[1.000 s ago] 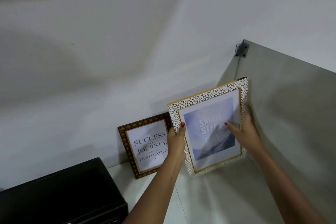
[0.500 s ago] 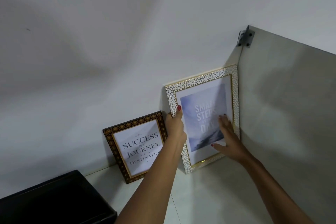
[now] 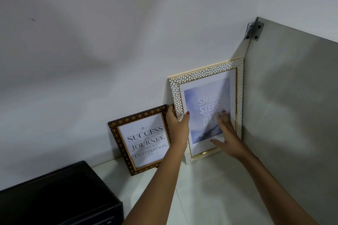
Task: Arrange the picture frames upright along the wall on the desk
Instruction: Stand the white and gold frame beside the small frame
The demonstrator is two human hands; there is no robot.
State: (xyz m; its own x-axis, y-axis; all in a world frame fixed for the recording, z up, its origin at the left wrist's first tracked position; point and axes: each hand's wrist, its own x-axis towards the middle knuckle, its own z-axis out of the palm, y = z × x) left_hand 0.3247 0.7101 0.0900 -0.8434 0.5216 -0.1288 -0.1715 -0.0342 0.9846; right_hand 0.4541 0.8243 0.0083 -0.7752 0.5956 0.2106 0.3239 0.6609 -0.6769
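A large white-and-gold mosaic frame [image 3: 208, 73] with a blue "Small Steps" print stands upright in the corner, leaning on the white wall, its right edge against the grey side panel. My left hand [image 3: 178, 124] grips its left edge, thumb on the front. My right hand [image 3: 225, 133] lies flat on the glass with fingers spread. A smaller dark brown-and-gold frame [image 3: 139, 117] reading "Success is a journey, not a destination" leans on the wall just to the left, partly behind my left wrist.
A black box-like device [image 3: 60, 197] sits on the white desk [image 3: 210, 188] at the lower left. The grey side panel [image 3: 292, 106] closes the right side, fixed to the wall by a metal bracket [image 3: 254, 28].
The mosaic frame went from being held tilted away from the wall to resting back against it in the corner. My right hand shifted from its right edge onto the glass.
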